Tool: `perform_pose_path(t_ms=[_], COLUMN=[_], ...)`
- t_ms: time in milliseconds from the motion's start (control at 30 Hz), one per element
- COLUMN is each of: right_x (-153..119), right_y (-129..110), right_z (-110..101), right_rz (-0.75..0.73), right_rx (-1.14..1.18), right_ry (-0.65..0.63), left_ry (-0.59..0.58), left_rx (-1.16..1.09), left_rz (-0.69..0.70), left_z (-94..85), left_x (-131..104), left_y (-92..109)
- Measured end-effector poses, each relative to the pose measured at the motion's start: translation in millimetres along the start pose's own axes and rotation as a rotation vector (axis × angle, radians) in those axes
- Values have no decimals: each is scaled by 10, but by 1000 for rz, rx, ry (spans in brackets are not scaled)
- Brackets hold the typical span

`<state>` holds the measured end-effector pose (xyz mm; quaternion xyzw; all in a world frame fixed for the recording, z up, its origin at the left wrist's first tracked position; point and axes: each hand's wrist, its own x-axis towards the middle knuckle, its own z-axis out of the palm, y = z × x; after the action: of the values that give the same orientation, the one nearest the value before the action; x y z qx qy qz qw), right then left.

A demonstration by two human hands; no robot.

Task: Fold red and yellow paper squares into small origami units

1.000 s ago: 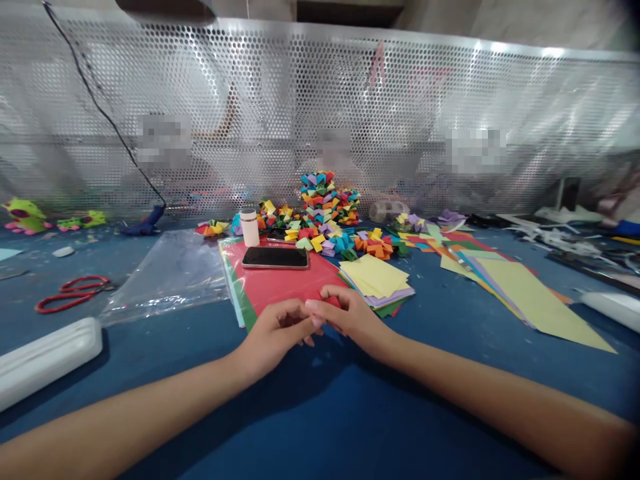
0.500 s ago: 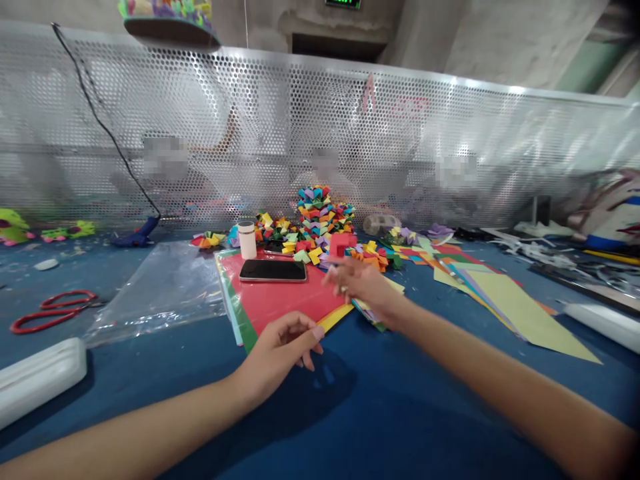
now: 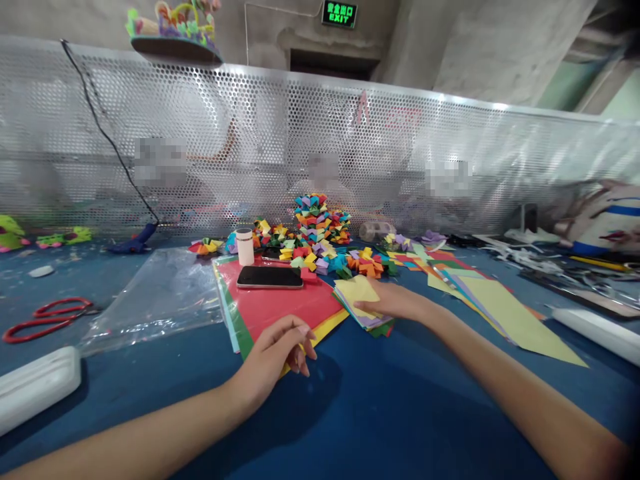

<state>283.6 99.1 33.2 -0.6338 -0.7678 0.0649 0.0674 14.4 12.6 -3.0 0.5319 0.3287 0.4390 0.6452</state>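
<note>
My right hand [image 3: 390,300] is at a small stack of coloured paper pieces [image 3: 356,292], a pale yellow one on top, with its fingers around the stack's right side. Nothing shows in my left hand [image 3: 285,343], whose loosely curled fingers hover over the near corner of the large coloured sheets [image 3: 275,303]. On the red top sheet lie a black phone [image 3: 270,277] and a white paper cylinder [image 3: 245,248]. Behind them rises a tower of folded multicoloured paper [image 3: 313,217], with loose folded pieces around its foot.
Red scissors [image 3: 47,319], a clear plastic bag [image 3: 160,293] and a white case [image 3: 40,387] are at the left. Long paper strips [image 3: 505,310] and another white object [image 3: 597,330] lie at the right. A perforated metal screen [image 3: 320,127] stands behind.
My right hand has moved down and right onto the small paper stack. A red folded piece that was near it now lies by the phone. My left hand has barely moved.
</note>
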Motion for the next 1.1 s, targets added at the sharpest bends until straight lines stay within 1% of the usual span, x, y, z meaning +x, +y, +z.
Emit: perform_pose_path(t_ms=[167,300,400,500,567,600,633,667,700,733,767,833,900,1033,1100], right_x=[-7,-17,-53,-141,-237,-296,-357,-418,-474,-521,-556,-585,-568,-505,-494], right_y=[-15,-54,-137,-315,-484,-576,-666,-751,-827,-890,-939,-988,-980,-902,-880], right_z=[28,-20,-90,-101,-36,19,83,154,224,291,350,431,463,443,435], right_rz=[12,22,29,-32,-114,-169,-263,-468,-654,-776,-860,-913,-898,-830,-865], right_rx=[-117,-190,-221,-203,-175,-162,-146,-114,-97,-94,-101,-78,-3,160,191], right_ry=[0,68,209,426,549,577,607,673,700,707,688,640,618,605,550], left_ry=[20,20,21,29,21,14,6,6,19,49,88,181,239,282,313], left_rx=[12,5,5,32,46,40,26,5,-20,-47,-70,-110,-149,-217,-249], left_rz=[-5,-4,-4,-14,-5,5,20,35,43,43,31,-16,-54,-72,-74], left_z=[8,3,2,7,8,7,5,4,4,6,9,19,25,12,-1], left_x=[-14,-18,-19,-35,-53,-61,-66,-69,-68,-63,-56,-37,-16,17,29], left_y=[18,6,15,63,95,103,104,98,86,71,55,29,17,27,40])
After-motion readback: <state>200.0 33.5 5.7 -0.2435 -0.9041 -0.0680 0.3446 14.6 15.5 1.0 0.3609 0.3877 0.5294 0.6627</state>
